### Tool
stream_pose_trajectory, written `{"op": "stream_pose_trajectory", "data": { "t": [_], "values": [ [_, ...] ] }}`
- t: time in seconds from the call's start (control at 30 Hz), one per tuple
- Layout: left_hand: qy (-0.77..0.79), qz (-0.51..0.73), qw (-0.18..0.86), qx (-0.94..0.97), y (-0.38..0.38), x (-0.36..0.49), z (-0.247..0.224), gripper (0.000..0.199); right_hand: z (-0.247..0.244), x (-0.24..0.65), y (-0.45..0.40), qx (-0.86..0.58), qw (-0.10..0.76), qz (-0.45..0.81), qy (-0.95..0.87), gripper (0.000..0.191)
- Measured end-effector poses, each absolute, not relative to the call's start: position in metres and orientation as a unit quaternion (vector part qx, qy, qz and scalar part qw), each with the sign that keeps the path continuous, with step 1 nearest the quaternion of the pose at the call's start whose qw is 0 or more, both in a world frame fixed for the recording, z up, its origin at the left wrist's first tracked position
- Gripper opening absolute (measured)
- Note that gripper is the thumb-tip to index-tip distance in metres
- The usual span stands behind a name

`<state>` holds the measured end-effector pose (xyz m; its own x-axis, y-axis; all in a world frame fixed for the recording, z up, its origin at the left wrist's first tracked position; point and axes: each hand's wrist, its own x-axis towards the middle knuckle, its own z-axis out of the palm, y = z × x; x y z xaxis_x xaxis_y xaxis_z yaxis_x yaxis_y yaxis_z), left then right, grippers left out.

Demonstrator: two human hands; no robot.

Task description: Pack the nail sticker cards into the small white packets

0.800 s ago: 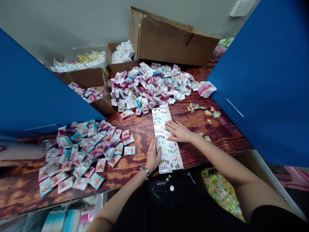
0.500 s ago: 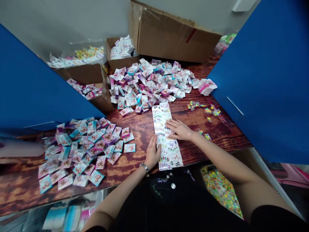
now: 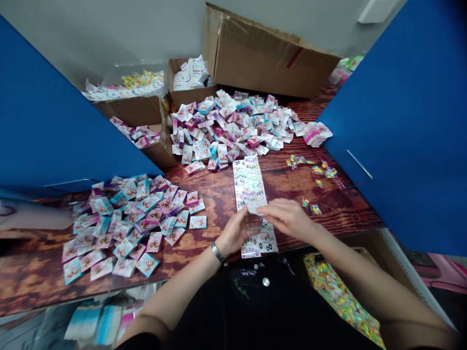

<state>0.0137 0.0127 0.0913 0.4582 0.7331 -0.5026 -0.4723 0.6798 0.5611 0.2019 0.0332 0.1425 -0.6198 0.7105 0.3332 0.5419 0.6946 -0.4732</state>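
Observation:
Long white printed sheets [image 3: 254,177] with small coloured pictures lie side by side on the dark red wooden table, reaching to its front edge. Above their middle, both hands are raised a little around a small white printed piece [image 3: 254,200]. My left hand [image 3: 235,232], with a metal watch or bracelet at the wrist, has its fingertips at the piece's lower left edge. The fingers of my right hand [image 3: 282,217] are pressed together on its right edge. Part of the sheets is hidden under the hands.
A heap of small boxes [image 3: 233,124] lies at the back, another pile [image 3: 134,218] at the left. Cardboard boxes [image 3: 270,58] stand behind. Small colourful packets [image 3: 324,170] lie at the right, more in an open container [image 3: 339,291] below the table edge. Blue panels flank both sides.
Both hands have come up off the flat sheets and closer together, now with a small printed piece between them. The view has shifted slightly.

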Motion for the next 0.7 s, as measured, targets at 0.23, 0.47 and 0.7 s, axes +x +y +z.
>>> {"op": "stream_pose_trajectory", "data": {
  "t": [0.23, 0.47, 0.7],
  "values": [
    [0.352, 0.446, 0.802, 0.185, 0.029, 0.015, 0.099, 0.031, 0.161, 0.194, 0.005, -0.365, 0.295, 0.238, -0.850, 0.025],
    [0.362, 0.390, 0.808, 0.253, 0.014, 0.002, 0.097, 0.035, 0.144, 0.195, 0.041, -0.497, 0.348, 0.181, -0.774, 0.024],
    [0.373, 0.386, 0.770, 0.346, 0.008, -0.004, 0.099, 0.041, 0.133, 0.182, 0.052, -0.484, 0.346, 0.186, -0.782, 0.026]
  ]
}}
